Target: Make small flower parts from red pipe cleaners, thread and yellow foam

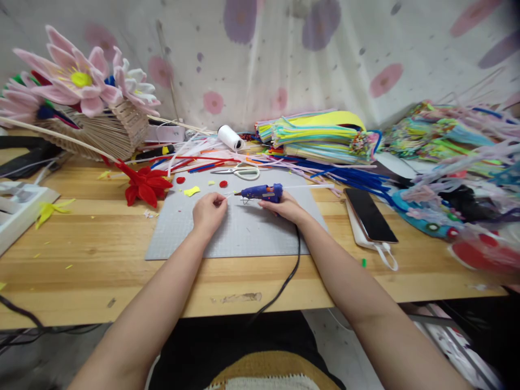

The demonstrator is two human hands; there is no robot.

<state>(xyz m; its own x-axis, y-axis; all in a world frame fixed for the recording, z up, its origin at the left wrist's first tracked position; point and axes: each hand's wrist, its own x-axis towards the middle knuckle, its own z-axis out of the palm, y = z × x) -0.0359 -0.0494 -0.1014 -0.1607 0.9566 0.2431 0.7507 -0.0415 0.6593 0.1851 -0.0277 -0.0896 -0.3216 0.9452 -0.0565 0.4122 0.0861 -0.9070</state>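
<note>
My right hand [284, 207] is wrapped round a blue glue gun [262, 192], its tip pointing left and a pale glue stick out of its back. Opposite the tip, my left hand [210, 212] pinches a thin whitish piece [229, 195], too small to make out well. The tip is close to that piece; whether they touch cannot be told. Both hands are over a grey cutting mat [252, 238]. Red round pieces [223, 184] and a yellow scrap [192, 191] lie on the mat, near scissors [246, 172] with pale handles.
A red flower [145, 185] lies left of the mat, below large pink flowers [83, 81]. Pipe cleaner bundles [320, 132] and a white thread spool [229, 137] line the back. On the right are a phone [370, 215] and coloured craft pieces. The gun's black cable [290, 276] crosses the table's front edge.
</note>
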